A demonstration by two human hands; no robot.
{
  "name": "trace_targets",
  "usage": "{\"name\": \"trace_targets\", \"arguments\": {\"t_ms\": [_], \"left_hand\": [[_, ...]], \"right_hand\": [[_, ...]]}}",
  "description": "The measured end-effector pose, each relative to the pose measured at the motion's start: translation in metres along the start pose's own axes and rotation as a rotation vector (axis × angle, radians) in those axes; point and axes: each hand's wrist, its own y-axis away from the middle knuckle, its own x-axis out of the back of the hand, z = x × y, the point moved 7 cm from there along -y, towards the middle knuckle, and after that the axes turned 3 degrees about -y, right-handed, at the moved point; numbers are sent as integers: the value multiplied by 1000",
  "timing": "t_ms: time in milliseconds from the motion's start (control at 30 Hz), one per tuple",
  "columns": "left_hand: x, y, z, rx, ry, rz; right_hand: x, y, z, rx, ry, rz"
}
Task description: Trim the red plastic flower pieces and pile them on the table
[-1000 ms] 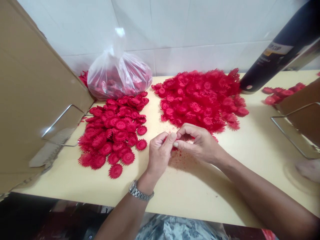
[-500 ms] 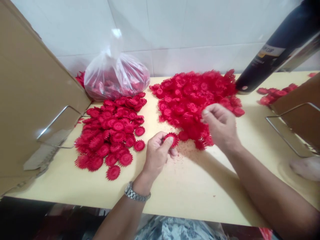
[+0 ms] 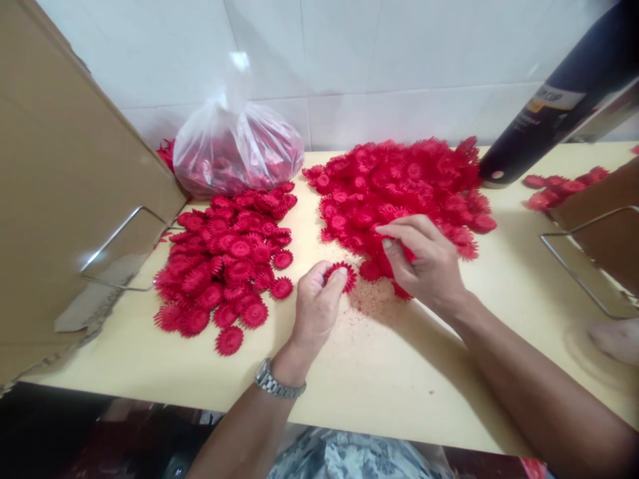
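My left hand (image 3: 319, 299) is closed, with thumb and fingers pinching a red toothed disc (image 3: 349, 277), flower-like with a fringed rim. My right hand (image 3: 424, 263) hovers to the right of that disc, in front of a large heap of red toothed pieces (image 3: 399, 179). Its thumb and index tips are drawn close together in a pinch; whatever may be between them is too small to make out. On the left lies a second pile of red toothed discs (image 3: 234, 249). Small crumbs (image 3: 372, 299) are scattered on the table between my hands.
A knotted clear plastic bag of red pieces (image 3: 239, 153) stands against the tiled wall. Cardboard boxes with wire handles flank the table, one at left (image 3: 74, 199), one at right (image 3: 604, 226). A dark cylinder (image 3: 539, 120) leans at the back right, near a few red pieces (image 3: 569, 186).
My right hand has moved left and closer to the disc in my left hand. The left hand keeps its pinch on the disc. The whole view has shifted slightly.
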Motion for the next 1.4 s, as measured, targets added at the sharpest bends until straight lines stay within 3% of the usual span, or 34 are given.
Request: {"name": "trace_targets", "arguments": {"t_ms": [133,300,533,633,700,833,1000,1100,1233,1400], "left_hand": [[1,1,0,-2,0,11],[4,0,2,-15,-21,42],[0,1,4,-27,-65,11],[-2,3,2,-11,-61,1],[-3,3,1,4,-70,-8],[-5,4,0,23,-111,-41],[-9,5,0,-5,-185,-147],[-9,3,-4,22,-167,-145],[-7,3,-6,57,-163,-104],[-2,4,-3,42,-166,-38]], "right_hand": [[-7,1,-15,-42,-183,-56],[-26,8,-24,-129,-408,-257],[-27,10,-23,-85,-363,-230],[-32,10,-19,-157,-369,-317],[-34,10,-20,-155,-328,-364],[-34,10,-25,-9,-144,-344],[-34,14,-26,101,99,-247],[-34,16,-31,126,197,-137],[-29,13,-22,-87,20,-17],[1,9,30,-486,-127,152]]}}
